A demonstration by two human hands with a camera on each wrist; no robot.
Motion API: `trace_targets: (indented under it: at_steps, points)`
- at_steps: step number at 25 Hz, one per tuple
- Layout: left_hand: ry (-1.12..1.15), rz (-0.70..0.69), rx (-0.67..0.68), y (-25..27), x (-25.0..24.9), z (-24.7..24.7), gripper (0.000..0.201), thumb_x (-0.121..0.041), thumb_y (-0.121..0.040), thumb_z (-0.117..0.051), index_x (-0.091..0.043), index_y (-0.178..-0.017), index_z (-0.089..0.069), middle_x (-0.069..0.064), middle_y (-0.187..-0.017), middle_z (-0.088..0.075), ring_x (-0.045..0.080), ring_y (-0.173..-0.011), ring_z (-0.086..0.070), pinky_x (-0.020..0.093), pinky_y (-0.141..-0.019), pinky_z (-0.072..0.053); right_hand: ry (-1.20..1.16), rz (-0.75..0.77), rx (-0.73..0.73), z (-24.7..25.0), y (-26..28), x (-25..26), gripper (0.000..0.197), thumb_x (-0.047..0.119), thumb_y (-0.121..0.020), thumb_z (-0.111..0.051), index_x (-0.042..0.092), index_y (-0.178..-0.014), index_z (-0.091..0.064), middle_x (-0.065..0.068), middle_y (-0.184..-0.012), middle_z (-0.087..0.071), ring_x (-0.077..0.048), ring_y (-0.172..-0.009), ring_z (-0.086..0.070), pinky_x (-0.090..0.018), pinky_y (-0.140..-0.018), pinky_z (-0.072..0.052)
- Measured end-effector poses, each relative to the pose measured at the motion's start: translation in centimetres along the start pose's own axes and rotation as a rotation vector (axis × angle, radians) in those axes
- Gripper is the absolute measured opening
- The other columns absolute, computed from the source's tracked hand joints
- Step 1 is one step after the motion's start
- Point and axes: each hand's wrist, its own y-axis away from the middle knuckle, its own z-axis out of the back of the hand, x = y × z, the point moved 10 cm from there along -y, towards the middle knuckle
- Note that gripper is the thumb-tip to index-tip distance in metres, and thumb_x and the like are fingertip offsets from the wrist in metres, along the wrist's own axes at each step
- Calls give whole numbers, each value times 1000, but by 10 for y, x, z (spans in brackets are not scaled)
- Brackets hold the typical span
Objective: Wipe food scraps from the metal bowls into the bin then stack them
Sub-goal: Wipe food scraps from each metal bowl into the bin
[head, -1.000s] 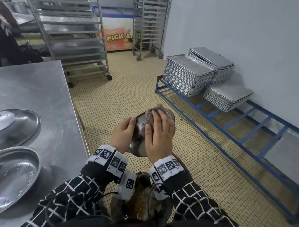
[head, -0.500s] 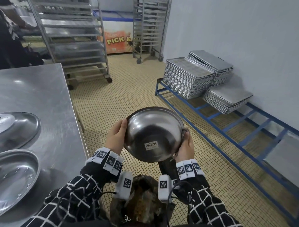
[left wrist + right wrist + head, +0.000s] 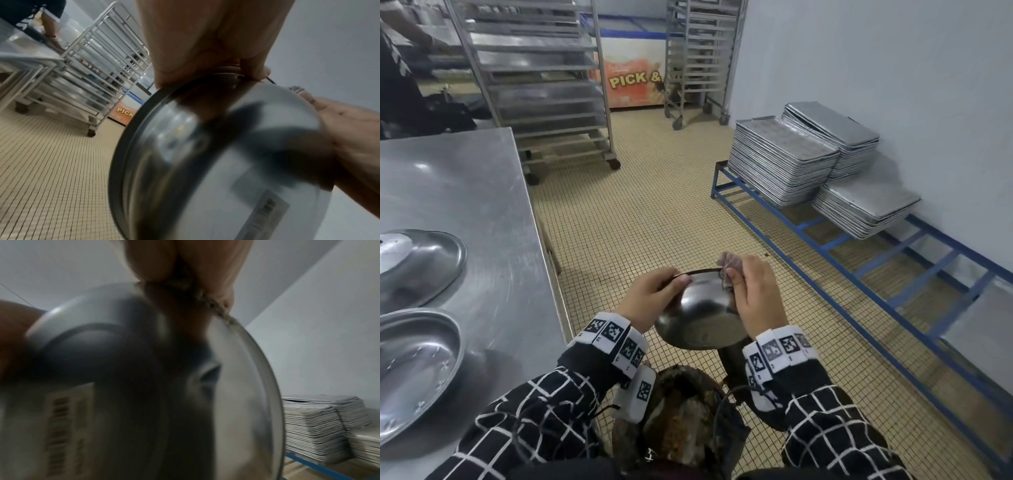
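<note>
Only underneath, from the wrists: barcode label (image 3: 265,209) on bowl (image 3: 702,318).

Soft, even light filled the room; the tabletop (image 3: 465,192) showed glare, wrist views blurred, edges bent.

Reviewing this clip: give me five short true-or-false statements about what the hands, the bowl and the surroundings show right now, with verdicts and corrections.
1. The left hand grips the rim of the metal bowl. True.
2. The right hand is empty. False: it holds a cloth at the bowl's rim.
3. The bowl rests on the steel table. False: it is held in the air above the bin.
4. A barcode label is stuck to the bowl's underside. True.
5. The stacked trays sit on the table. False: they sit on a blue rack by the wall.
</note>
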Motion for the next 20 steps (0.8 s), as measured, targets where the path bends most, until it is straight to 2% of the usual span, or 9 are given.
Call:
trace_targets:
  at_steps: [3, 6, 8, 10, 11, 13, 15, 17, 20]
  points:
    - [48, 45, -102, 1, 6, 14, 27, -36, -95, -49, -18, -82, -64, 6, -79, -64, 26, -77, -59, 33, -70, -48, 102, 84, -160, -3, 14, 18, 30, 36, -96, -39, 21, -119, -51, 0, -125, -47, -19, -117, -41, -47, -98, -42]
    - [107, 67, -173, 4, 6, 28, 29, -36, -96, -48, -16, -83, -64, 6, -79, -64, 24, -75, -59, 32, -67, -47, 150, 16, -172, -13, 27, 22, 36, 38, -96, -40, 28, -129, -51, -6, -142, -40, -24, -132, -30, -44, -106, -31]
    - [116, 43, -190, 5, 3, 39, 30, -35, -97, -47, -15, -82, -63, 5, -77, -63, 23, -74, -58, 33, -67, -48, 19, -213, -156, -15, 30, 9, 41, 43, -98, -35, 25, -131, -52, -4, -140, -39, -21, -129, -33, -31, -99, -38]
    - [62, -1, -204, 8, 4, 51, 31, -36, -96, -46, -17, -77, -61, 3, -71, -60, 19, -69, -55, 33, -67, -45, -200, -530, -82, -23, 33, -13, 42, 43, -99, -31, 19, -123, -56, 0, -120, -51, -18, -116, -50, -13, -81, -43]
    - [41, -32, -206, 10, 5, 57, 34, -41, -96, -46, -17, -75, -60, 4, -70, -60, 20, -67, -55, 34, -67, -46, -349, -707, -30, -33, 37, -24, 43, 47, -99, -29, 19, -115, -57, 1, -109, -56, -17, -105, -56, -14, -74, -44]
    - [50, -102, -201, 17, 5, 68, 49, -59, -90, -41, -18, -74, -62, 7, -69, -61, 25, -67, -58, 43, -68, -48, -770, -1017, 51, -59, 48, -32, 52, 66, -89, -32, 22, -101, -57, -5, -102, -63, -23, -97, -61, -35, -83, -52]
    - [29, -222, -202, 24, 4, 79, 54, -71, -86, -34, -28, -70, -64, -3, -67, -61, 18, -68, -57, 46, -72, -47, -1087, -1142, 95, -79, 48, -19, 59, 71, -81, -45, 20, -105, -58, -15, -108, -65, -33, -101, -62, -50, -91, -50]
    - [-83, -327, -204, 32, -2, 88, 47, -67, -90, -31, -39, -63, -58, -15, -69, -57, 6, -78, -51, 47, -82, -41, -1125, -1129, 124, -83, 37, -1, 44, 43, -84, -61, 16, -118, -54, -20, -115, -61, -36, -101, -62, -45, -77, -56]
    - [-187, -315, -307, 38, 0, 109, 25, -54, -91, -42, -40, -74, -54, -21, -104, -52, 13, -109, -42, 46, -99, -29, -1028, -1118, 81, -79, 24, 21, 31, 2, -82, -48, 12, -112, -48, -19, -109, -55, -30, -86, -59, -34, -55, -53]
